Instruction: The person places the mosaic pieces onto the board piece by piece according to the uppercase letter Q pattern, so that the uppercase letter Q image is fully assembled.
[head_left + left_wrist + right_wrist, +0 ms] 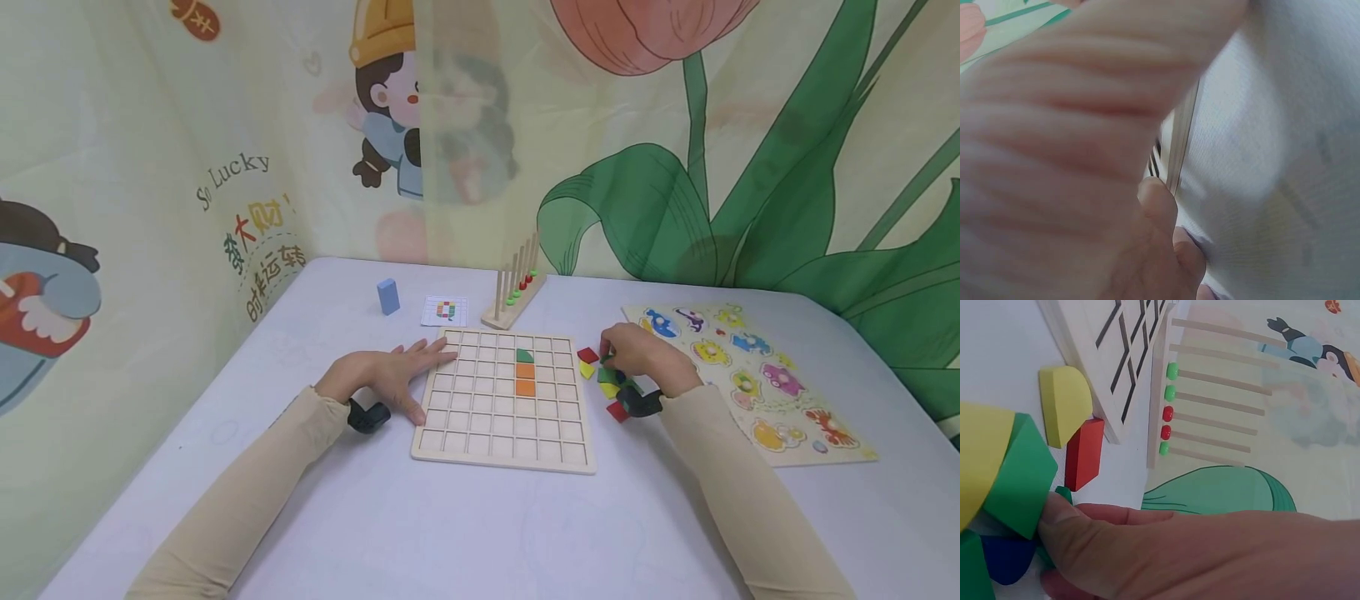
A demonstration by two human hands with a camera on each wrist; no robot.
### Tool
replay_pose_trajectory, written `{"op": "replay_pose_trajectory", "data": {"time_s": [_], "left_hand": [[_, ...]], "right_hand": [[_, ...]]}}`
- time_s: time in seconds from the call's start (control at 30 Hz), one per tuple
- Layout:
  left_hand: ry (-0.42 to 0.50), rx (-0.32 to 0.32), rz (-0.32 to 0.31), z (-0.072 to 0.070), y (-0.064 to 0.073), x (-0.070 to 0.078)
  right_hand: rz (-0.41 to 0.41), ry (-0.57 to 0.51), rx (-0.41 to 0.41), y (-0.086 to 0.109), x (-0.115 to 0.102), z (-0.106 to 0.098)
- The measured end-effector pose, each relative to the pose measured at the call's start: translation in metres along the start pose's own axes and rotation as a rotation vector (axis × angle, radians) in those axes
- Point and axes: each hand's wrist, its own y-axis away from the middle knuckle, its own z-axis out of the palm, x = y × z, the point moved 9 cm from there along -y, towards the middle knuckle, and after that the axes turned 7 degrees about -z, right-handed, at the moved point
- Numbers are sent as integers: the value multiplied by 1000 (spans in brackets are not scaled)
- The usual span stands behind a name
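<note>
A wooden grid board (480, 448) lies on the table. In one of its columns sit a green quarter-round block (524, 357) and two orange square blocks (526, 387) below it. My left hand (386, 377) rests with spread fingers on the board's left edge. To the right of the board, my right hand (643, 353) pinches a green block (1044, 555), mostly hidden by the fingers. Around that hand lie a red block (1084, 453), a yellow rounded block (1065, 406), a dark blue block (1009, 557) and several green and yellow ones.
Behind the board stand a blue block (387, 297), a pattern card (435, 320) and a wooden peg stand (498, 320) with green and red beads. A picture puzzle board (738, 350) lies at the right, partly beneath the right sleeve (738, 475).
</note>
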Motion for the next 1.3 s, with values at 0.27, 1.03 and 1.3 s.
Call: {"op": "replay_pose_trajectory", "data": {"time_s": [0.27,1.03,1.3], "left_hand": [[1,1,9,0,1,1],[-14,4,-7,1,-1,-1],[-30,-1,-20,2,-2,-1]], "right_hand": [[17,3,-42,2,1,3],[-196,-47,104,2,-36,-19],[-238,-79,176,2,-50,-25]]}}
